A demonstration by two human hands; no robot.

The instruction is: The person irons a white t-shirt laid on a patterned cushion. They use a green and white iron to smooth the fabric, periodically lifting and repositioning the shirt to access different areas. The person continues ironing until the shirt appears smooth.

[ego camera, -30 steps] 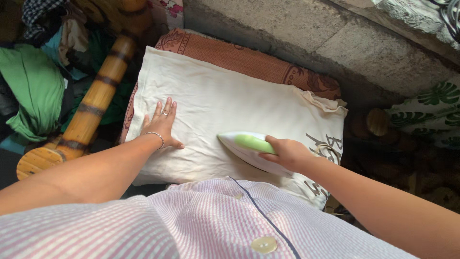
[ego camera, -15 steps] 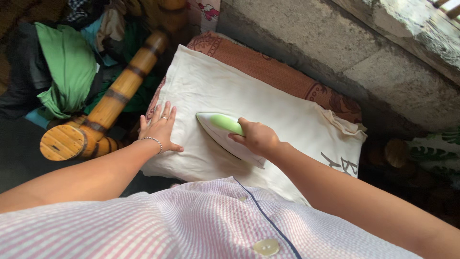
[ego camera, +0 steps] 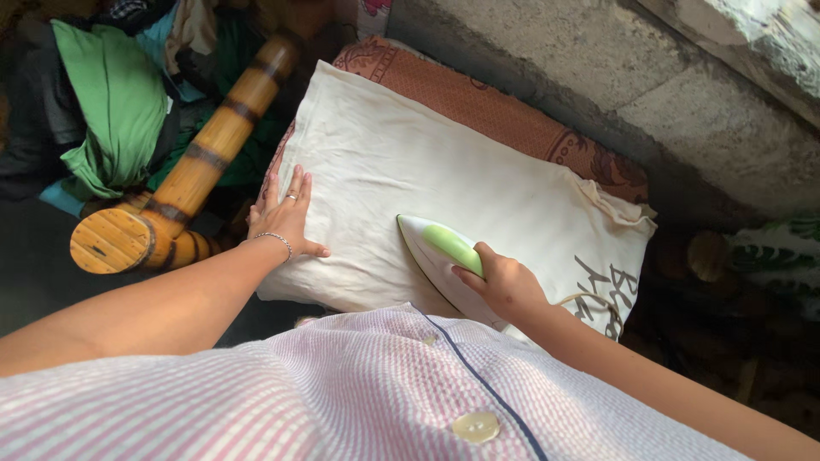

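Iron [ego camera: 431, 256], white with a green handle, sits soleplate-down on the cream garment [ego camera: 444, 183], near its near edge. Our right hand [ego camera: 500, 286] is closed around the handle; our left hand [ego camera: 286, 213] lies flat and open, holding nothing, pressing the cloth at its left edge. We judge that pausing could scorch the fabric, and a stroke leftward could reach those fingers. Open cloth lies far and right; the patterned pad [ego camera: 478, 107] ends at the stone wall [ego camera: 598, 77].
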